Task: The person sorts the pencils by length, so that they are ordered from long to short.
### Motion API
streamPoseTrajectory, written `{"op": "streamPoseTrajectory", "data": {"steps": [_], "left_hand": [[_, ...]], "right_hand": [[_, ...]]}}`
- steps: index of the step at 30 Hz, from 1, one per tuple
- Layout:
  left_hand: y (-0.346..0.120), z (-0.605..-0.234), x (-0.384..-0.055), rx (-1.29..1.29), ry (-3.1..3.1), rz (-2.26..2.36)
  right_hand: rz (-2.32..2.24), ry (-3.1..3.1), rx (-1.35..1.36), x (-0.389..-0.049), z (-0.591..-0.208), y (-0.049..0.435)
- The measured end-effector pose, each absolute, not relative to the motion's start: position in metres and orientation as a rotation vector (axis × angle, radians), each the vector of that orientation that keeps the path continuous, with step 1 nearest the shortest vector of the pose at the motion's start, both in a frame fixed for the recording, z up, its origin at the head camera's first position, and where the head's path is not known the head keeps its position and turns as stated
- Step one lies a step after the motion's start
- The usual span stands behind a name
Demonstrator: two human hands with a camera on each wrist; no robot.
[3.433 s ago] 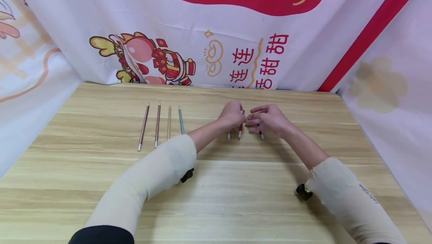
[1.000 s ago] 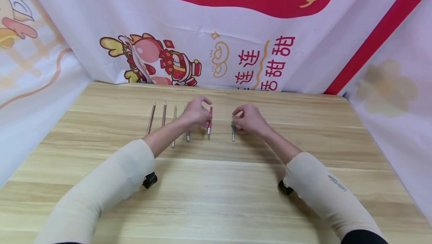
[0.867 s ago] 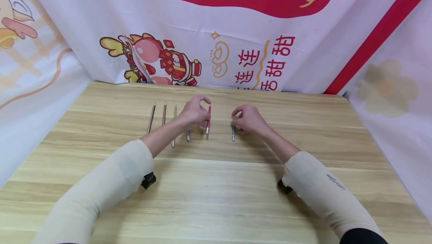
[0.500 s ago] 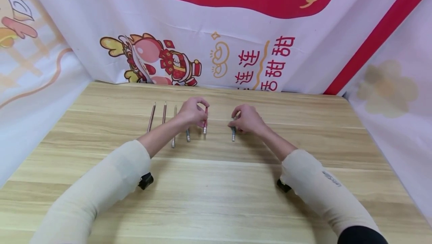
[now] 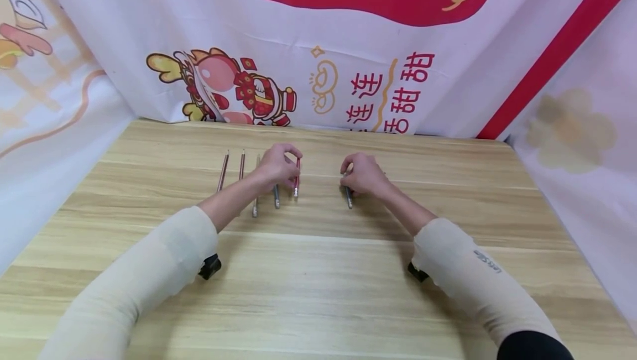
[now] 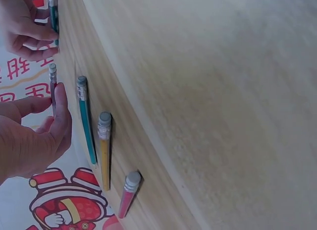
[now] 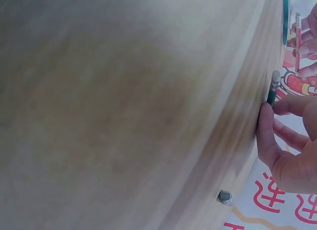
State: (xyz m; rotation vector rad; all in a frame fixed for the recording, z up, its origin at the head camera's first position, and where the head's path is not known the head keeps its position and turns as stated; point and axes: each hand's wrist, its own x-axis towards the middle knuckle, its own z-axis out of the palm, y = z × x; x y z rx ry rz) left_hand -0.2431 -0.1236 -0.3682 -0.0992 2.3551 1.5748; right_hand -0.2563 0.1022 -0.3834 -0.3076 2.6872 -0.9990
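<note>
My left hand [image 5: 280, 166] pinches a red pencil [image 5: 297, 183] between thumb and fingers, its eraser end toward me, just right of a blue-green pencil [image 5: 276, 197]. In the left wrist view that blue-green pencil [image 6: 85, 121] lies beside the held one. My right hand [image 5: 365, 175] pinches a dark teal pencil [image 5: 349, 199] farther right; the right wrist view shows its eraser end [image 7: 276, 77] sticking out past the thumb and forefinger. The far part of this pencil is hidden by the fingers.
Left of my left hand lie a yellowish pencil [image 5: 255, 208] and two brownish pencils [image 5: 222, 172], partly covered by my forearm. Another pencil's eraser end [image 7: 225, 197] shows near the right hand. A printed cloth [image 5: 318, 34] hangs behind the wooden table [image 5: 318, 282].
My left hand has carried the red pencil leftward, closer to the row. The right hand has gone from reaching over pencils to pinching the teal one, whose eraser end has swung slightly right.
</note>
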Motion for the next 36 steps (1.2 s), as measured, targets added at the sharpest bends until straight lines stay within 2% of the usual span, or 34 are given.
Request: {"op": "streamPoseTrajectory", "data": {"steps": [36], "left_hand": [[-0.132,-0.373,-0.253,-0.058,2.354,1.422]], "right_hand": [[-1.373,2.492,-0.251,-0.259,-0.378,0.097]]}}
